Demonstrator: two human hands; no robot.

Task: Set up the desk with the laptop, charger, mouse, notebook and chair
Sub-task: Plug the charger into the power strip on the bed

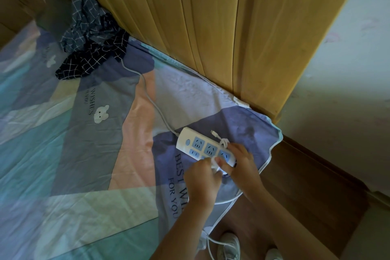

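Charger (217,165), white and partly hidden, sits at the near end of the power strip (202,147) on the bed (84,154). Likely light, rigid and smooth; best gripped by its body, not its thin cable (220,140). Left hand (201,181) and right hand (239,161) both pinch it, wrists angled down.

Two bare hands: left hand (201,181), right hand (240,164). One white power strip (202,148); three large blue sockets countable along its top row, lower row partly hidden under the fingers, count uncertain. One grey strip lead (152,99). One small white cable bundle (221,140) with one free connector end. One white plug (216,165), pinched by both hands. One patchwork bedsheet (84,154). One checked dark cloth (90,42). Two pale shoes (230,247).
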